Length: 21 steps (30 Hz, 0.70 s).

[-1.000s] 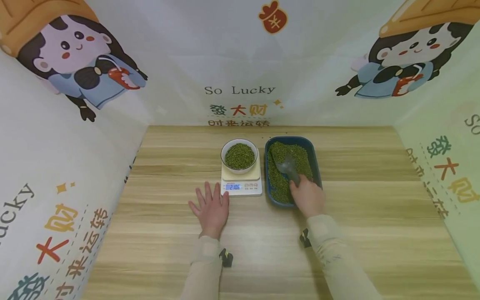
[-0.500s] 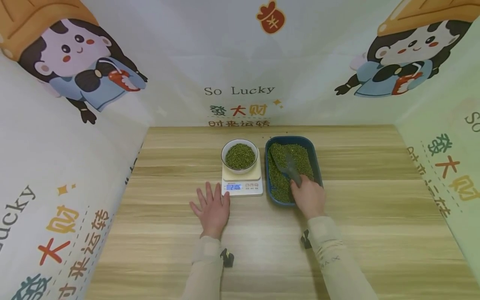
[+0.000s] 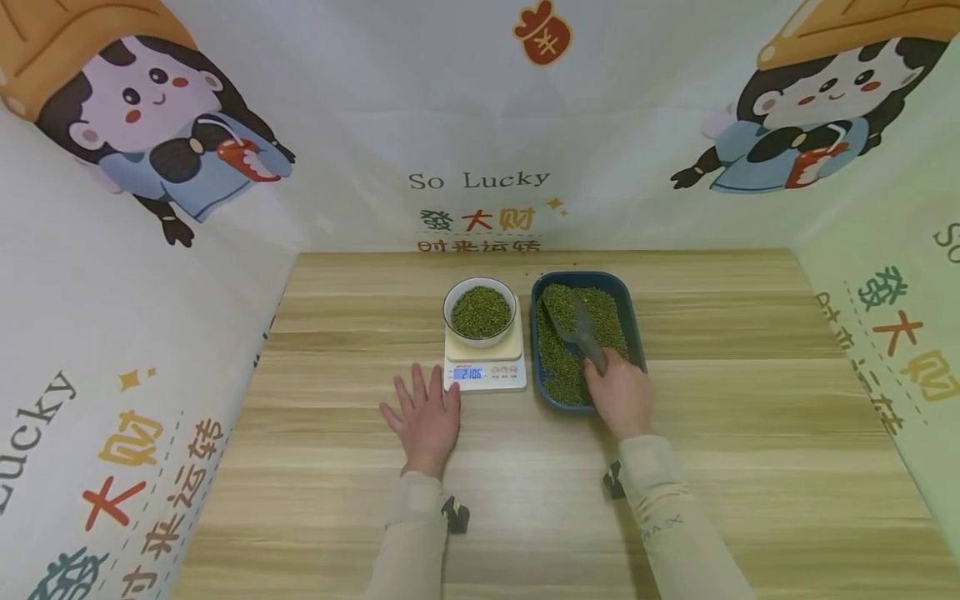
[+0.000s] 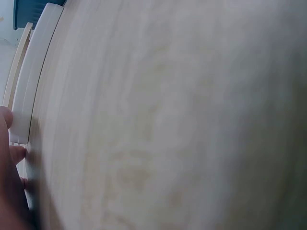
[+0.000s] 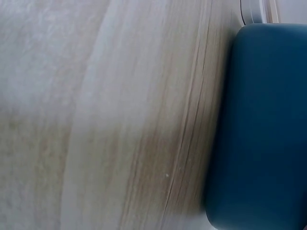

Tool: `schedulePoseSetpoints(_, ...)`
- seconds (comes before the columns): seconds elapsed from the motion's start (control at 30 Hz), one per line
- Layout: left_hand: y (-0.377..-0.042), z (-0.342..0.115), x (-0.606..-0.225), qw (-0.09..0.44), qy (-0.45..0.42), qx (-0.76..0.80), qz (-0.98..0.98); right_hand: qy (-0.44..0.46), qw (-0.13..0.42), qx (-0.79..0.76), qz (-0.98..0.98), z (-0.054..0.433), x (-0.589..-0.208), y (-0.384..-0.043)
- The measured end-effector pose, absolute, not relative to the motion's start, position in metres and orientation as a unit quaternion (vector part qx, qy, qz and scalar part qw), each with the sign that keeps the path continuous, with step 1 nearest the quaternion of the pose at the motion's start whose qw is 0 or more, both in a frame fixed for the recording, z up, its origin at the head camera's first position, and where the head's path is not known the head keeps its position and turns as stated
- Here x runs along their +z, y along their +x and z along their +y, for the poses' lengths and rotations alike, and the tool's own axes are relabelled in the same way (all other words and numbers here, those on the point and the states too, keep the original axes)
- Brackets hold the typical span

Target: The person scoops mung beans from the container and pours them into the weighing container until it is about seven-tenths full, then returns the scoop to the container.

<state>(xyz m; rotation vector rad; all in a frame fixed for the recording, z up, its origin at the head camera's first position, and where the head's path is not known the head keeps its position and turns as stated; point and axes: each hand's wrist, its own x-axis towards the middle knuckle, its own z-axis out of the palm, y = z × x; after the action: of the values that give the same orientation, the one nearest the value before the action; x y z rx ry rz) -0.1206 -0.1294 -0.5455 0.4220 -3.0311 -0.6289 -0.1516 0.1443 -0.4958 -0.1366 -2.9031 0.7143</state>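
My right hand (image 3: 621, 393) grips the handle of a dark grey scoop (image 3: 590, 337), whose head lies among the green mung beans (image 3: 561, 362) in a blue plastic tub (image 3: 632, 321). Left of the tub, a white bowl (image 3: 480, 341) with a dark rim holds more mung beans (image 3: 480, 312). It stands on a kitchen scale (image 3: 504, 382) whose display reads 210.6. Palm down on the table, my left hand (image 3: 429, 427) has its fingers spread, with fingertips at the scale's near left corner. The right wrist view shows the tub's outer wall (image 5: 264, 124); the scoop is hidden there.
The wood-grain table (image 3: 337, 500) is bounded by printed white cloth walls (image 3: 360, 125) at the back and both sides. Several loose beans lie behind the tub. Tub and scale stand side by side with a narrow gap.
The scoop has turned slightly in my right hand, its head staying in the beans. My left hand, the bowl and the scale keep their places.
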Motion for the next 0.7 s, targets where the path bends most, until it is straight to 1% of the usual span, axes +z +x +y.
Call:
schedulePoseSetpoints(0.27,-0.1207,-0.1298,-0.5462,0.011,0.134,-0.202,-0.970,-0.044,0.087,0.243,-0.965,0.1443,-0.4962,-0.1505)
schedulePoseSetpoints(0.53,-0.1218,-0.1303,-0.5483,0.001,0.136,-0.196,-0.971,-0.040,0.114,0.258,-0.959,0.1450,-0.4995,-0.1491)
schedulePoseSetpoints(0.7,-0.1224,-0.1306,-0.5498,0.005,0.137,-0.197,-0.971,-0.044,0.122,0.265,-0.956,0.1452,-0.5006,-0.1485)
